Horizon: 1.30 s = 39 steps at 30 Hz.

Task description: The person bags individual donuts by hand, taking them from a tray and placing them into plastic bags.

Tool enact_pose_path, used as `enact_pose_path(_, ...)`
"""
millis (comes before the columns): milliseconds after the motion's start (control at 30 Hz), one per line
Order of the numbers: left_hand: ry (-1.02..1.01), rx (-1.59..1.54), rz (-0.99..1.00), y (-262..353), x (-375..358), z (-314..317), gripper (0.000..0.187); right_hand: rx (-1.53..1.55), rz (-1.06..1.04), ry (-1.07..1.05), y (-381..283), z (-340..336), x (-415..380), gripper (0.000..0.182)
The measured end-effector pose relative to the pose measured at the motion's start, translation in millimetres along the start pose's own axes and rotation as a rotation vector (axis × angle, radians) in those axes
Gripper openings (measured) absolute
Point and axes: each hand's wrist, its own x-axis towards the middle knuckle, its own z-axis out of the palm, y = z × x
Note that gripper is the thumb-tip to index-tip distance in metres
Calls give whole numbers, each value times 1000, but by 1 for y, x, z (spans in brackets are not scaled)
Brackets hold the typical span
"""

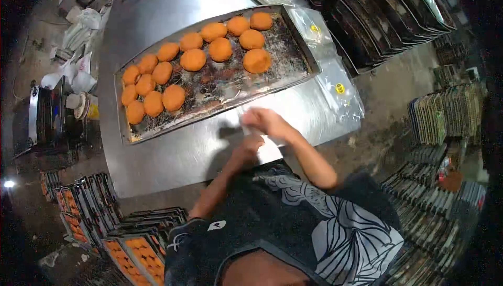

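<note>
On the metal table lies a dark baking tray with several round orange-brown buns on it. Just below the tray's near edge, close to my body, both hands are together around a thin, pale, translucent piece that looks like plastic. My left hand is lower, its fingers closed at the piece's left side. My right hand is above it, blurred, with its fingers bent at the upper end. The exact grip is smeared by motion.
Clear plastic bags with yellow labels lie along the table's right side. Stacked dark trays stand at the upper right. Racks of trays with buns are at the lower left, and more stacked racks at the right.
</note>
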Motion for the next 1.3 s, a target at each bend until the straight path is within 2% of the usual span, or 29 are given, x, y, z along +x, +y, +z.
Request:
enact_pose_path(33, 81, -272, -250, 11, 7, -33, 20, -218, 96, -8, 18, 2, -33, 19)
enact_pose_path(100, 116, -794, -745, 8, 9, -48, 28, -7, 71, -48, 24, 9, -80, 18)
enact_pose_path(200, 116, -913, -731, 21, 21, -91, 31, 18, 57, 96, 32, 20, -80, 20)
enact_pose_path(233, 183, -1030, -625, 21, 21, -80, 32, -8, 98, 143, 27, 19, -73, 21)
enact_pose_path(267, 178, -1034, -602, 36, 25, -90, 31, -29, 143, 186, 26, 19, -70, 23)
enact_pose_path(333, 45, -854, -544, 51, 34, -115, 32, -105, -85, 290, 32, 23, -73, 23)
enact_pose_path(367, 41, -855, -543, 50, 34, -113, 32, -210, -9, 288, 25, 22, -81, 21)
enact_pose_path(433, -30, -809, -887, 52, 30, -105, 32, -313, 79, 281, 26, 33, -95, 19)
enact_pose_path(467, -36, -818, -892, 55, 28, -96, 32, -261, 90, 441, 29, 46, -97, 17)
enact_pose_path(500, 138, -852, -861, 57, 26, -86, 31, -210, 96, 602, 31, 54, -96, 15)
enact_pose_path(533, 313, -877, -824, 60, 29, -87, 30, -210, 99, 600, 29, 59, -91, 15)
enact_pose_path(600, 289, -896, -902, 62, 32, -97, 22, -14, 242, 581, 26, 61, -79, 19)
enact_pose_path(667, 530, -496, -614, 63, 34, -104, 13, 57, 342, 496, 28, 50, -62, 23)
enact_pose_path(700, 681, -402, -502, 64, 38, -111, 11, 694, 422, 346, 35, 36, -48, 26)
enact_pose_path(733, 678, -401, -499, 67, 38, -115, 11, 1325, 475, 159, 40, 23, -35, 30)
enact_pose_path(800, 567, -458, -471, 72, 37, -119, 12, 1352, 204, 179, 20, 5, -17, 32)
enact_pose_path(833, 704, -510, -410, 64, 41, -116, 13, 1241, 68, 434, -8, 14, -4, 40)
enact_pose_path(867, 891, -513, -564, 56, 47, -104, 25, 1277, -96, 406, -18, 17, 6, 44)
enact_pose_path(933, 1440, -1223, -600, 21, 61, -81, 37, 1636, -98, 309, -31, 31, 10, 46)
enact_pose_path(967, 1448, -1217, -609, 12, 53, -82, 37, 1553, 130, 296, -15, 45, 16, 47)
enact_pose_path(1000, 1331, -1460, -701, -2, 39, -89, 38, 1455, 352, 278, 2, 55, 23, 49)
enact_pose_path(1033, 1200, -1697, -785, -17, 25, -97, 39, 1260, 246, 85, -12, 48, 23, 43)
enact_pose_path(1067, 1048, -1927, -863, -23, 17, -107, 40, 1049, 221, 17, 9, 36, 37, 39)
enact_pose_path(1100, 1208, -1917, -747, -30, 16, -113, 36, 836, 194, -55, 40, 12, 62, 35)
enact_pose_path(1133, 1369, -1893, -627, -31, 21, -127, 31, 487, -302, -39, 61, -24, 96, 32)
enact_pose_path(1167, 1398, -1882, -640, -31, 23, -137, 31, -80, -40, 476, 43, -50, 115, 31)
enact_pose_path(1200, 1529, -1852, -661, -30, 23, -147, 26, -552, -129, 840, 55, -74, 147, 34)
enact_pose_path(1233, 1653, -1815, -679, -27, 20, -153, 22, -541, -128, 825, 71, -86, 157, 34)
enact_pose_path(1300, 1674, -1899, -629, -25, 13, -165, 22, -431, 98, 701, 101, -104, 170, 45)
